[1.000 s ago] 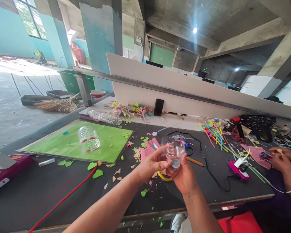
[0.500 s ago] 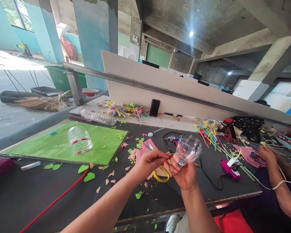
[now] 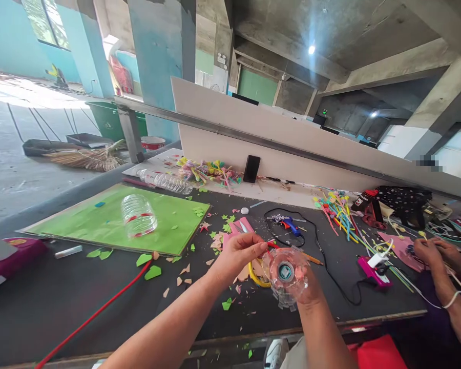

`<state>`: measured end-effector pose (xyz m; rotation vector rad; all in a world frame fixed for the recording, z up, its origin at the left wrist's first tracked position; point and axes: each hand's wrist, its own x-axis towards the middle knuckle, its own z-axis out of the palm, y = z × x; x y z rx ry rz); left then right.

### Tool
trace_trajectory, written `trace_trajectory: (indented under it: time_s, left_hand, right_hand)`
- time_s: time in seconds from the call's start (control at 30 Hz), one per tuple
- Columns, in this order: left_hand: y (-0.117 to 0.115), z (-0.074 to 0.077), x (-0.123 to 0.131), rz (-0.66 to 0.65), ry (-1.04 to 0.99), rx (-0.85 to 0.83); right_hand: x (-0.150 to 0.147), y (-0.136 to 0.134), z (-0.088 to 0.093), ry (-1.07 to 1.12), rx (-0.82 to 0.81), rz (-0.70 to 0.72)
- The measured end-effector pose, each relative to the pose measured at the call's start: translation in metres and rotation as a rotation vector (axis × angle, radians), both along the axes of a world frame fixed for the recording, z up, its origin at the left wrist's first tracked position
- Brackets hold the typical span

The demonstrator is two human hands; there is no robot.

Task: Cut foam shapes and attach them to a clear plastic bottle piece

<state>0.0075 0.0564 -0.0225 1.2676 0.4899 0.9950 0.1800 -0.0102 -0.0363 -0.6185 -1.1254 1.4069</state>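
Note:
A clear cut bottle piece [image 3: 286, 294] is held in my right hand [image 3: 310, 287], its round neck facing me and its cut rim spread in flaps. The fingers of that hand show only through the plastic. My left hand [image 3: 244, 251] pinches something thin and red beside the bottle piece. Under and between the hands lie yellow-handled scissors [image 3: 256, 277] on pink paper scraps. Another clear bottle section [image 3: 139, 218] with red marks rests on a green sheet [image 3: 100, 218] to the left.
On the dark table [image 3: 130, 318] are a blue glue gun [image 3: 291, 226] with a black cord, a pink power strip [image 3: 374, 271], coloured stems [image 3: 340, 215] and a phone [image 3: 251, 169]. Green scraps lie scattered. Another person's hands [image 3: 434, 251] work at the right edge.
My right hand has turned the bottle piece so its neck faces me, uncovering the blue glue gun. The whole view has shifted, with the table's things lying further right.

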Motion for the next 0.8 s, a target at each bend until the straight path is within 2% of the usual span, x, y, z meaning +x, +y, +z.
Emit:
trace_trajectory:
  time_s: [0.1,0.33,0.6,0.8]
  left_hand:
    - [0.004,-0.002,0.002,-0.005,-0.095,-0.102]
    - [0.008,0.000,-0.003,-0.100,-0.197,-0.121]
    - [0.012,0.005,-0.006,-0.008,-0.332,-0.237]
    - [0.011,0.005,-0.008,-0.079,-0.465,-0.260]
  right_hand:
    - [-0.007,0.000,0.000,-0.031,-0.006,0.044]
    - [-0.015,0.006,-0.010,0.129,-0.060,0.063]
    - [-0.023,0.009,-0.017,0.230,-0.129,0.170]
    - [-0.025,0.011,-0.021,0.257,-0.191,0.198]
